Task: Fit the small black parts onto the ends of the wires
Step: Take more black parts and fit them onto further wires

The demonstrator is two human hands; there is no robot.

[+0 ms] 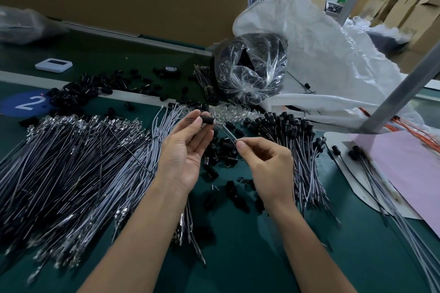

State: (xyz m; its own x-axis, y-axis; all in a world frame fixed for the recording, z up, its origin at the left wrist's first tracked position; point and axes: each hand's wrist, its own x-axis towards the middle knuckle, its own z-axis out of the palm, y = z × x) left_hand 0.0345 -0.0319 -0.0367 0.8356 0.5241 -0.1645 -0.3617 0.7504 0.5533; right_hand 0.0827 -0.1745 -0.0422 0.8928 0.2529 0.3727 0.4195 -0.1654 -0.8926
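Observation:
My left hand (184, 150) pinches a small black part (207, 119) between thumb and fingertips, palm up, above the green table. A thin wire (226, 133) runs from that part down to my right hand (266, 166), which pinches it between thumb and forefinger. The wire's tip pokes out on the left side of the black part. A big pile of bare grey wires (71, 162) lies to the left. Wires with black parts fitted (292, 131) lie in a heap to the right. Loose black parts (223, 150) are scattered under my hands.
A clear bag of black parts (250, 69) stands behind, next to a large white sack (321, 50). More loose black parts (95, 88) lie at the back left, near a white device (54, 64). A grey post (400, 88) and pink sheet (409, 169) stand at the right.

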